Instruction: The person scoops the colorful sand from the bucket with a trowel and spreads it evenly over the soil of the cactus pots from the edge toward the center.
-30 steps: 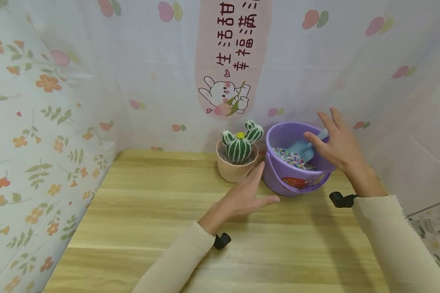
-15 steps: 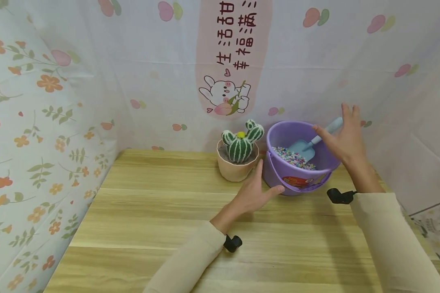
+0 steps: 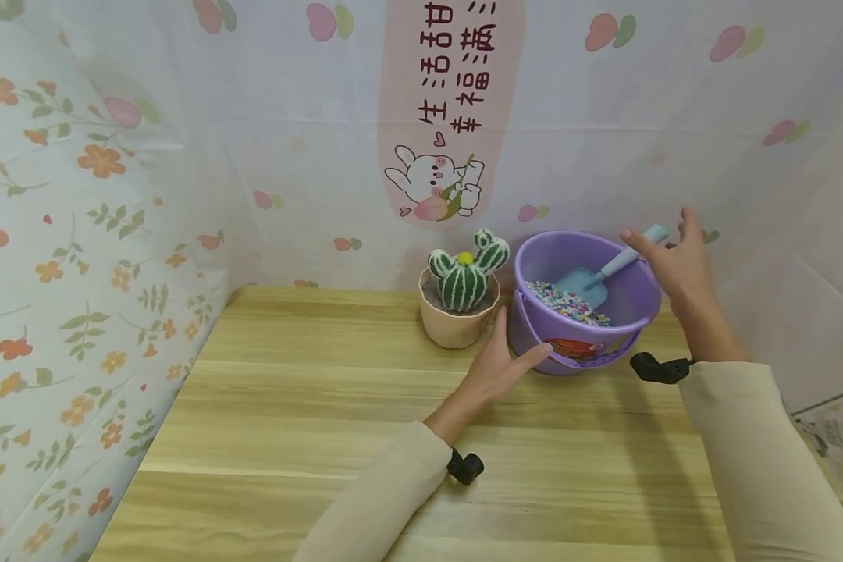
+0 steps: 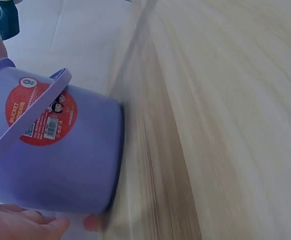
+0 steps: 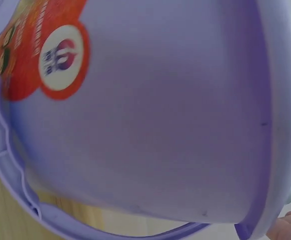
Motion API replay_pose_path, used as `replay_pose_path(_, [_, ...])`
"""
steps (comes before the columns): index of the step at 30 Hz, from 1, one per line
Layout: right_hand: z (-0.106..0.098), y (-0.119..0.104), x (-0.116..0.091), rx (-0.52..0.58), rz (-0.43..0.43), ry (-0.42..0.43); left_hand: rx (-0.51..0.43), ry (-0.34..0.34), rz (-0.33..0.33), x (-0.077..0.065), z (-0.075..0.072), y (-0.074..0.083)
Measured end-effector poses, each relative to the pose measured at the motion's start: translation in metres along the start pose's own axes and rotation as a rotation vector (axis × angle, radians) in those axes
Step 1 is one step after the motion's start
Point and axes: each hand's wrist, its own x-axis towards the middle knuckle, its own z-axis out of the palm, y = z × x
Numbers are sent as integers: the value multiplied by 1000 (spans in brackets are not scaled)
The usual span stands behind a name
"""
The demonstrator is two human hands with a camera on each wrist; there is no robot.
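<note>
A purple bucket [image 3: 562, 254] stands upright at the back right, holding small multicoloured beads [image 3: 558, 300]. A light blue toy shovel [image 3: 583, 285] lies in the beads, its handle leaning past the right rim. My left hand [image 3: 488, 371] is spread at the bucket's lower left, thumb in front of the wall. In the left wrist view, its fingers run beside the bucket [image 4: 85, 165]. At the right rim my right hand [image 3: 681, 261] is spread, thumb close to the shovel's handle. Only a bit of that hand shows in the right wrist view, beside the rim. Whether either hand presses the bucket, I cannot tell.
A knitted cactus [image 3: 462, 285] in a cream pot [image 3: 449, 332] stands just left of the bucket, close to my left fingertips. The bucket's handle [image 5: 0, 145] hangs down its front. Printed cloth [image 3: 302, 172] rises behind the wooden table [image 3: 309, 390].
My right hand has moved from above the bucket to outside its right rim, away from the shovel, whose handle has tipped right. My left hand has slid right, closer to the bucket.
</note>
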Motion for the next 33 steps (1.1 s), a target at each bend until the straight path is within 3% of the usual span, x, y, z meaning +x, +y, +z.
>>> replay_pose_path(9, [-4, -3, 2, 381, 61, -78, -214, 46, 46, 15, 11, -7])
replay_pose_path(22, [0, -1, 8, 576, 118, -81, -236, 88, 34, 26, 19, -14])
replay_pose_path(29, [-2, 0, 10, 816, 156, -111, -244, 87, 31, 32, 22, -8])
replay_pose_path(33, [1, 0, 14, 823, 168, -131, -241, 111, 21, 36, 22, -7])
